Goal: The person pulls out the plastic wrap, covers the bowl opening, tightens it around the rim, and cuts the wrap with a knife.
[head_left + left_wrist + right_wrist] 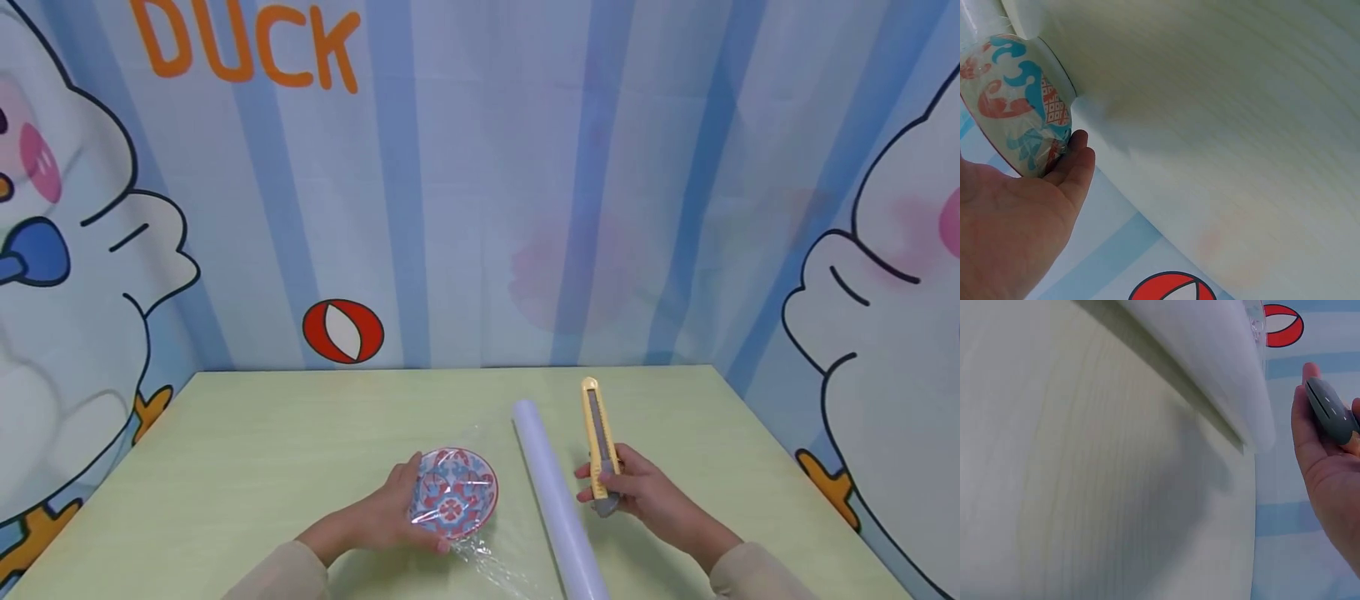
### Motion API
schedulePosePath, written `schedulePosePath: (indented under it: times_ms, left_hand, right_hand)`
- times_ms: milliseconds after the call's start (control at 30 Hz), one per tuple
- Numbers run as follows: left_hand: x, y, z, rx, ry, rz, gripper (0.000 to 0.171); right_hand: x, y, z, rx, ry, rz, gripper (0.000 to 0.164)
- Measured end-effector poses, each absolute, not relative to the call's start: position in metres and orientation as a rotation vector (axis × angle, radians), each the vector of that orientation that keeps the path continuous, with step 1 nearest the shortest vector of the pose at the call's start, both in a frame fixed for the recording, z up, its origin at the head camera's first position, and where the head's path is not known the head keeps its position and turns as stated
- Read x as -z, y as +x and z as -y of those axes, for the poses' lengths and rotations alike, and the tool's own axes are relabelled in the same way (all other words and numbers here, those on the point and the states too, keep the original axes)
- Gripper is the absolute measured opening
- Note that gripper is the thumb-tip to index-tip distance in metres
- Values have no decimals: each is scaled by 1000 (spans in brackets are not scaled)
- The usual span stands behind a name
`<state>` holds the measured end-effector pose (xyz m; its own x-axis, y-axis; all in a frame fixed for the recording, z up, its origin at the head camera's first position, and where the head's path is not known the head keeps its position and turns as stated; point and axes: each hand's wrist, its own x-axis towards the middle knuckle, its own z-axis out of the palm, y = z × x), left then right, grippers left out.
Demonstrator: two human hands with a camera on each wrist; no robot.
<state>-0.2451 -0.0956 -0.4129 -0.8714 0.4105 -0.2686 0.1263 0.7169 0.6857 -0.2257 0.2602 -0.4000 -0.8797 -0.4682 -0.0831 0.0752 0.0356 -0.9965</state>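
Clearly, a pale green, faintly grained table (285,442) fills the foreground, with a blue-striped cloth backdrop (480,167) rising behind it, white ducks (67,350) printed at both sides. Over the table, the left hand (386,510) grips a patterned bowl (454,492) in clear film (487,560); whether the bowl touches the surface is hard to tell. The right hand (651,493) holds a yellow cutter (597,433). Between the hands lies a lilac roll (557,500).

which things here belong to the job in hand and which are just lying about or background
Likely in the job:
- patterned bowl, held by the left hand
- clear plastic film over it
- yellow box cutter, in the right hand
- pale lilac roll, between the hands

Just surroundings:
- pale green table
- duck-print backdrop
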Motion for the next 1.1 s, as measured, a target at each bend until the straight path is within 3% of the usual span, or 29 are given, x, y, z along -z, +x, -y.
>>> schedulePosePath:
  times_ms: [167, 433, 567, 1100]
  left_hand:
    - [414, -246, 96, -967, 405, -2515, 127]
    - [414, -244, 96, -966, 413, -2512, 126]
    - [413, -244, 95, -964, 408, -2506, 126]
    - [412, -244, 95, -963, 403, -2506, 127]
  right_hand:
    - [402, -223, -250, 1955, -459, -1857, 40]
    - [404, -214, -233, 1955, -446, -1953, 60]
    - [405, -212, -229, 1945, -460, -2020, 61]
    - [405, -209, -225, 1970, -215, -2172, 33]
